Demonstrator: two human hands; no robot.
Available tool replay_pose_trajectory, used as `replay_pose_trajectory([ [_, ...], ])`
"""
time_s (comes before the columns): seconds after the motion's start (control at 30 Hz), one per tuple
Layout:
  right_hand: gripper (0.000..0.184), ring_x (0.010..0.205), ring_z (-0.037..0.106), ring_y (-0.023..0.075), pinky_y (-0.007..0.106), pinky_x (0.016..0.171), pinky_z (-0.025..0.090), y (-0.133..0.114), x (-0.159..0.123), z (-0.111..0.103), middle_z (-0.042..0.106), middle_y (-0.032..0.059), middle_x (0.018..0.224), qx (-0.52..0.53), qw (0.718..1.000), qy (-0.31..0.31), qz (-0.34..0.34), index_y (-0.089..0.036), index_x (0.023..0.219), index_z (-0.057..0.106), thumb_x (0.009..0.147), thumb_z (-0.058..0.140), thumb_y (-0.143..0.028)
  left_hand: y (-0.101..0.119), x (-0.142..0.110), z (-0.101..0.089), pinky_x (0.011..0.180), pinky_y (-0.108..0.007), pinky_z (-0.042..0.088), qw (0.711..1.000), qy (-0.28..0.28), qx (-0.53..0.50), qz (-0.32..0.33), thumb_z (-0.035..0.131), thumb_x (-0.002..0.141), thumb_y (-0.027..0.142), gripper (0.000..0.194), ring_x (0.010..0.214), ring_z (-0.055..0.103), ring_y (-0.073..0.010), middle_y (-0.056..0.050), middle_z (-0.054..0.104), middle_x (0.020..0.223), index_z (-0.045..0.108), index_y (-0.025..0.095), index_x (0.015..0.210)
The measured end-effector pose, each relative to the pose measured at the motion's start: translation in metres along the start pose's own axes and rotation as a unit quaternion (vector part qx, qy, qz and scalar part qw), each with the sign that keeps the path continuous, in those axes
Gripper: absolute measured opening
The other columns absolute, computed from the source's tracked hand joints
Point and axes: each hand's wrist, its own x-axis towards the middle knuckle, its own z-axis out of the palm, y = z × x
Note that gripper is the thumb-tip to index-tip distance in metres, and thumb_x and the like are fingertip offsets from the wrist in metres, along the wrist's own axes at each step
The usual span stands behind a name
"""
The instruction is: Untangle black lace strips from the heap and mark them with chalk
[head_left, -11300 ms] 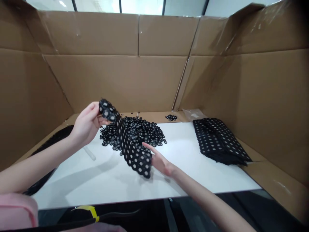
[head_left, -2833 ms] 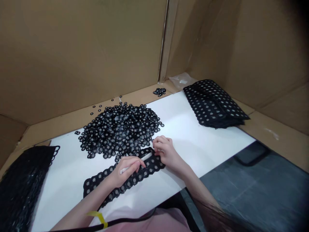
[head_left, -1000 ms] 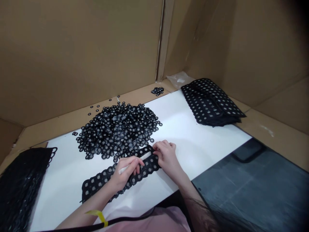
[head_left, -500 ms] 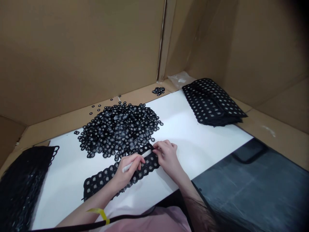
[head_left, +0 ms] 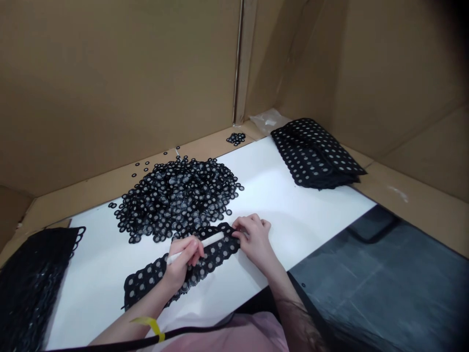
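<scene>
A black strip dotted with rows of pale round spots lies slantwise on the white board. My left hand is closed around a white pen-like stick, whose tip points right over the strip's upper part. Beneath that hand, part of the strip is hidden. At the strip's right end, my right hand pinches the edge with curled fingers. Just beyond the strip spreads a heap of small black rings with pale centres, the nearest of them close to its upper edge.
A folded stack of black dotted sheets sits at the back right, near a clear plastic bag. Dark netted material lies at the left. A small ring cluster rests by the cardboard wall. A dark surface borders the white board.
My left hand has drawn back left with the white stick, showing more of the stick and strip. My right hand keeps its hold on the strip's end. The view has shifted slightly.
</scene>
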Motion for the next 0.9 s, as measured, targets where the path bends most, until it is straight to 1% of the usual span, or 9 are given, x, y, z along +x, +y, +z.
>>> replay_pose_trajectory([
  [0.07,0.015,0.085,0.049,0.0200,0.038,0.079,0.024,0.000,0.000,-0.002,0.062,0.0006,0.075,0.006,1.000,-0.004,0.008,-0.021,0.072,0.057,0.072,0.054,-0.006,-0.002,-0.002,-0.002,0.044,-0.024,0.022,1.000,0.015,-0.012,-0.001,0.044,0.088,0.044,0.046,0.041,0.036,-0.0082,0.001,0.042,0.044,0.057,0.013,0.057],
  [0.1,0.014,0.085,0.050,0.0198,0.038,0.079,0.024,0.000,0.000,-0.003,0.062,0.0007,0.076,0.011,1.000,-0.008,0.008,-0.021,0.072,0.057,0.072,0.054,-0.007,-0.003,-0.002,-0.003,0.044,-0.025,0.022,1.000,0.009,-0.011,-0.001,0.043,0.088,0.044,0.047,0.040,0.036,-0.0082,0.001,0.042,0.043,0.057,0.013,0.056],
  [0.23,0.015,0.086,0.050,0.0197,0.039,0.081,0.023,0.000,0.000,-0.008,0.063,0.0004,0.077,0.016,0.999,-0.027,0.000,-0.021,0.073,0.057,0.073,0.052,-0.007,-0.003,-0.001,-0.001,0.045,-0.024,0.026,0.997,-0.072,0.034,-0.002,0.043,0.088,0.047,0.047,0.043,0.042,-0.0094,-0.001,0.048,0.046,0.062,0.012,0.062],
  [0.27,0.015,0.086,0.050,0.0197,0.039,0.081,0.023,0.000,0.000,-0.008,0.063,0.0002,0.077,0.016,0.999,-0.027,0.000,-0.021,0.073,0.057,0.072,0.051,-0.007,-0.002,0.000,0.000,0.045,-0.023,0.027,0.996,-0.082,0.044,-0.002,0.043,0.089,0.047,0.047,0.044,0.043,-0.0096,-0.002,0.050,0.047,0.063,0.012,0.064],
  [0.47,0.018,0.083,0.049,0.0201,0.038,0.078,0.022,-0.001,0.000,-0.008,0.062,0.0008,0.075,0.039,0.999,-0.010,-0.018,-0.021,0.071,0.054,0.069,0.048,-0.004,0.005,0.002,0.002,0.048,-0.023,0.032,0.993,-0.091,0.077,0.008,0.040,0.091,0.045,0.046,0.047,0.045,-0.0094,-0.001,0.052,0.050,0.063,0.012,0.068],
  [0.67,0.018,0.084,0.050,0.0194,0.038,0.079,0.022,-0.001,0.000,-0.008,0.062,0.0000,0.076,0.022,1.000,-0.011,-0.010,-0.021,0.071,0.054,0.069,0.048,-0.004,0.009,-0.001,0.002,0.050,-0.022,0.034,0.990,-0.096,0.101,0.029,0.038,0.093,0.043,0.046,0.048,0.045,-0.0093,-0.001,0.051,0.051,0.062,0.013,0.067],
  [0.9,0.022,0.085,0.050,0.0188,0.038,0.078,0.022,0.001,-0.001,-0.005,0.063,-0.0003,0.075,0.008,0.999,-0.015,-0.038,-0.020,0.074,0.054,0.069,0.045,-0.001,0.015,0.002,0.005,0.054,-0.022,0.036,0.984,-0.137,0.117,0.013,0.035,0.095,0.039,0.044,0.053,0.049,-0.0098,-0.001,0.054,0.056,0.060,0.013,0.071],
])
